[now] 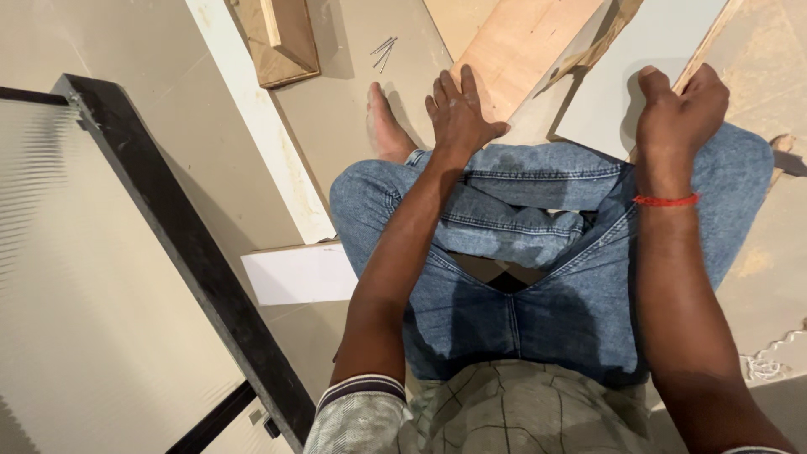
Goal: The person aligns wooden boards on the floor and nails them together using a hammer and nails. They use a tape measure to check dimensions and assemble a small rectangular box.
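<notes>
Head view: person sits cross-legged on floor (353,126). Left hand (458,109) flat, fingers spread, pressing the plywood board (521,46) by the knee. Right hand (677,109) curled round edge of grey laminate panel (639,76). Looks like steadying/aligning step; next move needs firm two-hand hold. Panel's long axis runs away, up-right.

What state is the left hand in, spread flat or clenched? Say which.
Spread flat. The left hand lies palm down on the light brown wooden board, its fingers extended and apart, holding nothing.
</notes>
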